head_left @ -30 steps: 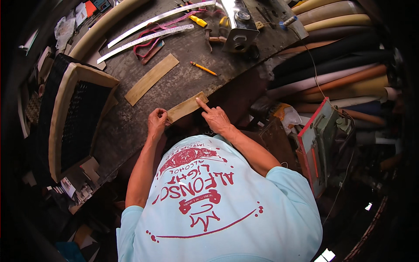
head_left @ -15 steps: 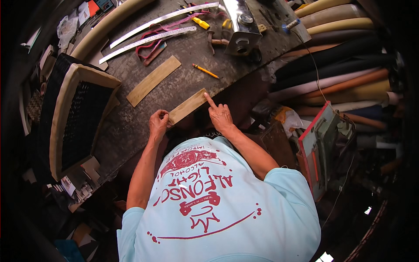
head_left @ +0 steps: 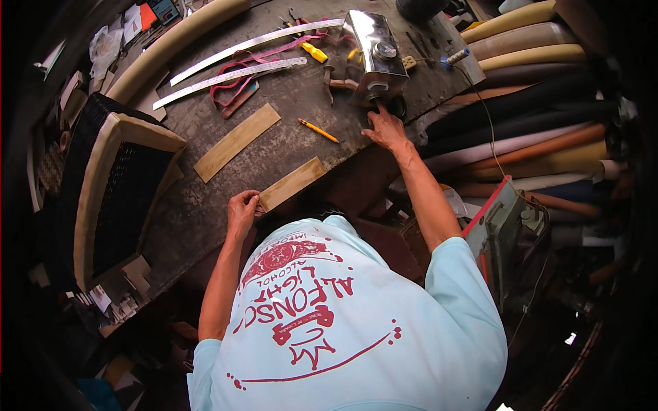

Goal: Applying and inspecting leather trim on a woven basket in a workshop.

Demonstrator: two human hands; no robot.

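My left hand pinches the near left end of a flat tan strip, which looks like leather or thin wood and lies along the bench's front edge. My right hand is stretched out to the right, its fingers apart. Its fingertips are at a dark round object at the foot of a shiny metal can; whether they touch it is hard to see. A second tan strip lies further back, parallel to the first. Between the strips and the can rests a yellow pencil.
Metal rulers, a pink strap, a yellow-handled tool and a hammer lie at the back of the bench. A black woven panel with a pale frame stands left. Rolls of material are stacked right.
My right hand has left the strip's far end and moved right and away, to the foot of the metal can. My left hand stays on the strip.
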